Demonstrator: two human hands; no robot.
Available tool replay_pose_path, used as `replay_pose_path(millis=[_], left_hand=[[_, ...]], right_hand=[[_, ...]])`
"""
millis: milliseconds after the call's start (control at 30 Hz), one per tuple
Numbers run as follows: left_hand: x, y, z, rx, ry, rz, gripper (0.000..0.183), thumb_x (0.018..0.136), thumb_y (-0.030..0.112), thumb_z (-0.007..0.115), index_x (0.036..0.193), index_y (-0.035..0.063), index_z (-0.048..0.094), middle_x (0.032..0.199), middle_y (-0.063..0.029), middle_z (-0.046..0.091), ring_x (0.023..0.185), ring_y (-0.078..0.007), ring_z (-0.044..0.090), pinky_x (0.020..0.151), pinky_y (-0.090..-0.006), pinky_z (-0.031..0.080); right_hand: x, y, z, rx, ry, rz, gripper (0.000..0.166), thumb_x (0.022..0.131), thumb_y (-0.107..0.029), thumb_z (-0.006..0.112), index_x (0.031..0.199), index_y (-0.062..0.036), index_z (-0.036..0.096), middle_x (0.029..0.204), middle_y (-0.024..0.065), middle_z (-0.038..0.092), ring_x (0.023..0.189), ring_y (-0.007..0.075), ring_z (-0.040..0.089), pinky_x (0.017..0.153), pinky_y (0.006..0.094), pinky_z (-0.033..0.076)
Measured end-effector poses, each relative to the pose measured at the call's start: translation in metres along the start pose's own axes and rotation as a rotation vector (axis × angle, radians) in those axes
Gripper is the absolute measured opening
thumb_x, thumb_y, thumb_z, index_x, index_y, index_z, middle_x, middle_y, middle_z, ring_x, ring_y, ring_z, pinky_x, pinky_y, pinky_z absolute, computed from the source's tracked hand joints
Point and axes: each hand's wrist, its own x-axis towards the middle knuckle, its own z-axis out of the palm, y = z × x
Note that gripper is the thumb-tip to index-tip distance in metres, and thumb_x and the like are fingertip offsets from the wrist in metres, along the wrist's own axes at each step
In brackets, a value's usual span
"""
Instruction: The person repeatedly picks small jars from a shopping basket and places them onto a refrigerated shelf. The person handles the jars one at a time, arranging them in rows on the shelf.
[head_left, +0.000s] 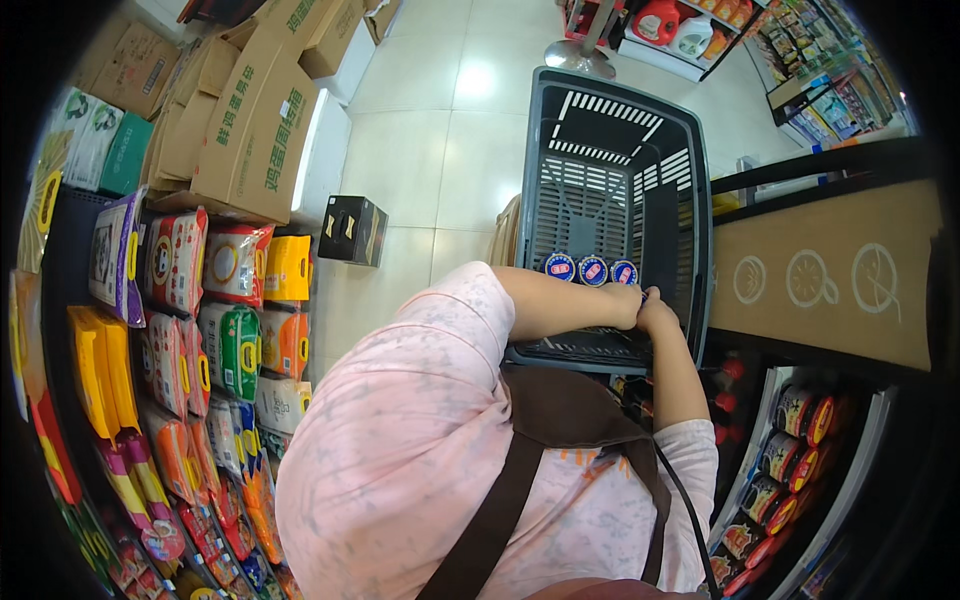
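Note:
A grey plastic shopping basket (531, 172) stands in front of me, its slatted inside facing up. Three round jars with blue lids (559, 267) sit in a row within it, towards my side. My left hand (628, 306) reaches across to the basket's right part, its fingers near the rightmost jar. Close against it is my right hand (658, 313). A small dark blue edge shows between the two hands, but what they hold is mostly hidden by the fingers.
Shelves with bagged rice (176, 259) run along the left, below stacked cardboard boxes (255, 127). A black box (352, 229) lies on the tiled floor. At right are a brown panel with cup drawings (825, 285) and a rack of jars (795, 442).

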Motion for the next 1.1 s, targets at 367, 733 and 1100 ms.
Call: replay_pose_path(millis=[367, 733, 1100], left_hand=[[-0.025, 0.012, -0.031, 0.107, 0.132, 0.077, 0.054, 0.072, 0.025, 0.064, 0.114, -0.0009, 0.043, 0.095, -0.0253, 0.061, 0.086, -0.0386, 0.062, 0.074, -0.0456, 0.050], [-0.072, 0.010, -0.066, 0.072, 0.450, 0.401, 0.070, 0.064, 0.022, 0.071, 0.125, 0.0049, 0.041, 0.117, -0.0159, 0.053, 0.111, -0.0327, 0.048, 0.096, -0.0390, 0.038], [-0.070, 0.032, -0.074, -0.130, 0.433, 0.498, 0.075, 0.063, 0.027, 0.079, 0.123, 0.0011, 0.044, 0.112, -0.0169, 0.057, 0.103, -0.0288, 0.057, 0.089, -0.0349, 0.045]], right_hand=[[-0.094, -0.030, -0.077, 0.044, 0.156, -0.010, 0.055, 0.071, -0.039, 0.063, 0.117, -0.0137, 0.045, 0.102, 0.0175, 0.063, 0.096, 0.0332, 0.061, 0.079, 0.0429, 0.048], [-0.153, -0.015, -0.117, 0.285, 0.506, -0.167, 0.071, 0.054, -0.041, 0.073, 0.115, -0.0111, 0.052, 0.090, 0.0145, 0.066, 0.086, 0.0305, 0.064, 0.073, 0.0398, 0.050], [-0.195, 0.000, -0.139, 0.419, 0.597, -0.200, 0.072, 0.052, -0.045, 0.073, 0.113, -0.0103, 0.056, 0.093, 0.0139, 0.065, 0.088, 0.0297, 0.063, 0.075, 0.0378, 0.050]])
